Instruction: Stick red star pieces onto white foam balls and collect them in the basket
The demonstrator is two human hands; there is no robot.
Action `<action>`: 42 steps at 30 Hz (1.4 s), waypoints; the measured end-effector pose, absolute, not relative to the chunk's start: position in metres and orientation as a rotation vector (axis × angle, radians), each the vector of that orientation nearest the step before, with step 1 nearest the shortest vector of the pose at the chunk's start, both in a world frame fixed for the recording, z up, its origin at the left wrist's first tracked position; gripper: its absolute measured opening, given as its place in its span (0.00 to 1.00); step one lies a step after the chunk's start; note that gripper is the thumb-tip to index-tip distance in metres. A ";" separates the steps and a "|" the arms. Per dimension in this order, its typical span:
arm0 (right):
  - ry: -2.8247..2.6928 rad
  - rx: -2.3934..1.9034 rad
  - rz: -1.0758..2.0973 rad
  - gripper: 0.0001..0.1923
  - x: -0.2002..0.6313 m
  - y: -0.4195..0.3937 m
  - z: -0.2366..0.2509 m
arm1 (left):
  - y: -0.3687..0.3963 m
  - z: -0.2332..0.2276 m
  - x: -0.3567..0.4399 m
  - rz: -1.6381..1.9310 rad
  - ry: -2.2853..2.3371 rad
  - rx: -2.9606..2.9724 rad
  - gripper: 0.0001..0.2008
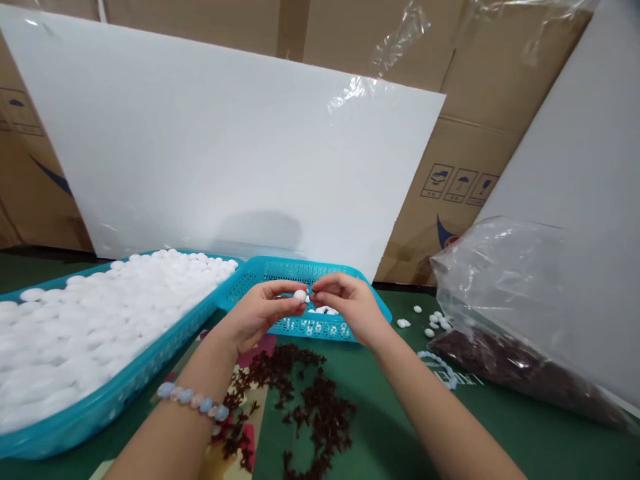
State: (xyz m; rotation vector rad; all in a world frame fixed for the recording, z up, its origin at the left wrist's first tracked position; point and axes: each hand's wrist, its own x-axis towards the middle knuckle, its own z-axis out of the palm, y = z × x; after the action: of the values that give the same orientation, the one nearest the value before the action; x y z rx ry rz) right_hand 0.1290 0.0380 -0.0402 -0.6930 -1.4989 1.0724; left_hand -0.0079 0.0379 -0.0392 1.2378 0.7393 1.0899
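Between the thumb and fingers of my left hand is a small white ball. My right hand is pinched close beside it, fingertips almost at the ball; what it grips is too small to make out. Both hands are above the near side of a blue perforated basket, where several white pieces lie. Below my hands, small dark brown branching pieces are scattered over the green table.
To the left stands a large blue tray heaped with white rounded pieces. On the right are loose white pieces, a beaded bracelet and a clear plastic bag of dark brown pieces. A white board leans against cardboard boxes.
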 end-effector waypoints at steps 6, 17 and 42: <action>-1.463 -0.648 1.191 0.07 0.128 0.032 -0.039 | 0.038 -0.035 -0.007 1.065 0.775 1.297 0.06; -1.614 -0.673 1.486 0.10 0.138 0.026 -0.046 | 0.019 -0.041 -0.008 0.936 0.882 1.343 0.02; -1.408 -0.566 1.630 0.10 0.133 0.035 -0.070 | 0.013 -0.063 0.000 1.068 0.872 1.104 0.03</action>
State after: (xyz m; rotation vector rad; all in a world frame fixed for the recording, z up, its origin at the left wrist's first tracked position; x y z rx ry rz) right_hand 0.1334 0.0355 -0.0705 -0.5664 -1.4082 1.6302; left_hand 0.0001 0.0133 -0.0631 1.1040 0.8720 1.0682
